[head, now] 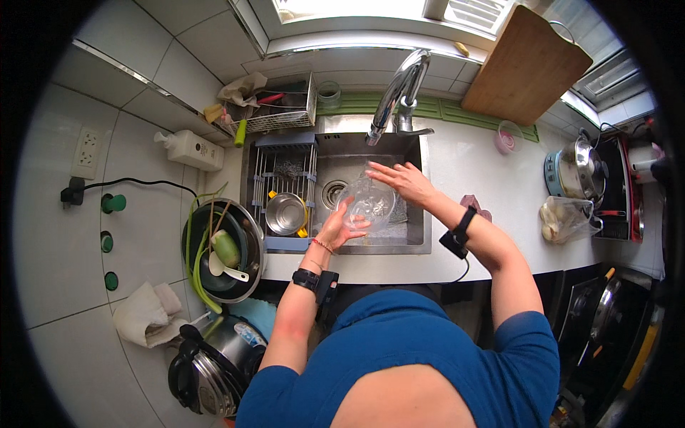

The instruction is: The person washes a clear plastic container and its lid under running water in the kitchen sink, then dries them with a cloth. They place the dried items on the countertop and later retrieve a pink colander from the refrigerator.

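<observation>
A clear round bowl (369, 206), probably plastic or glass, is tilted over the stainless steel sink (418, 214). My left hand (345, 224) supports it from the left and below, with the thumb up along its side and the fingers spread beneath. Flat and stretched out, my right hand (405, 183) is at the bowl's upper right edge. I cannot tell whether its fingertips touch the bowl. The chrome faucet (398, 96) arches above, its spout just beyond my hands. Left of the bowl, the drain (334, 193) shows in the sink floor.
A wire drainer (289, 155) at the sink's left holds a steel pot with yellow handles (286, 213). Farther left, a large basin (259, 235) holds vegetables and a white spoon. A wooden cutting board (527, 67), a pink-bottomed clear cup (507, 138) and an electric pot (580, 166) stand right.
</observation>
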`<state>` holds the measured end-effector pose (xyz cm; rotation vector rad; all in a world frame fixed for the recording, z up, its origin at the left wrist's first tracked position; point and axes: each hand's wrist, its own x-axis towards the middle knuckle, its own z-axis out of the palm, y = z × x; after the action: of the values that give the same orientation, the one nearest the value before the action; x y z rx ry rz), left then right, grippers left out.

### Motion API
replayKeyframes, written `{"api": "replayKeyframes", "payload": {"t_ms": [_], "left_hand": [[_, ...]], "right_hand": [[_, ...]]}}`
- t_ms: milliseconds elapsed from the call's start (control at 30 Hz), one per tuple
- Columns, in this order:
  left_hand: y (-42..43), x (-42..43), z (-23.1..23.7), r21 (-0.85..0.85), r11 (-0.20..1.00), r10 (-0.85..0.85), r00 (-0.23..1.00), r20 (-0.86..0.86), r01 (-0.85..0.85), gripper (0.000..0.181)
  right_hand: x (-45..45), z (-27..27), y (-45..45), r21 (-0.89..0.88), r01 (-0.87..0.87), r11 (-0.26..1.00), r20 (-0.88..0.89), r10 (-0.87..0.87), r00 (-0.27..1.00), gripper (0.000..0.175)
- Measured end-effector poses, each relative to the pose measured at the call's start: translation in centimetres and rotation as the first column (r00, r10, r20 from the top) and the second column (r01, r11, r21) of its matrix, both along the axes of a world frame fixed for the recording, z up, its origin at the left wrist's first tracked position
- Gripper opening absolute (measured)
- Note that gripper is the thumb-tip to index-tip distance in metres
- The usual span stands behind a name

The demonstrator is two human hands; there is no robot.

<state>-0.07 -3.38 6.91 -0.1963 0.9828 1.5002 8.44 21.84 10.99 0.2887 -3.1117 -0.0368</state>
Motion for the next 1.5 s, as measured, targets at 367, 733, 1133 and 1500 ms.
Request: {"api": "replayKeyframes", "payload": {"t_ms": [367, 733, 1133, 1500], "left_hand": [[4.4, -0.8, -5.1, 0.0, 0.954, 0.281, 0.895, -0.346, -0.3, 0.056], [5.0, -1.8, -9.9, -0.296, 0.906, 0.016, 0.725, -0.688, -0.301, 0.043], [4.7, -0.9, -6.7, -0.299, 0.912, 0.009, 0.743, -0.669, -0.281, 0.03], [7.2, -4.5, -4.7, -0.571, 0.821, -0.562, 0.17, -0.809, 0.0, 0.024]], "right_hand": [[1.9, -4.9, -3.5, -0.613, 0.616, -0.495, 0.713, -0.011, 0.701, 0.067], [1.7, -6.3, -2.0, -0.585, 0.67, -0.456, 0.772, -0.061, 0.633, 0.065], [2.4, -7.1, -1.7, -0.558, 0.697, -0.451, 0.791, -0.034, 0.611, 0.067], [1.5, -4.0, 0.2, -0.547, 0.823, -0.152, 0.835, -0.04, 0.548, 0.059]]}}
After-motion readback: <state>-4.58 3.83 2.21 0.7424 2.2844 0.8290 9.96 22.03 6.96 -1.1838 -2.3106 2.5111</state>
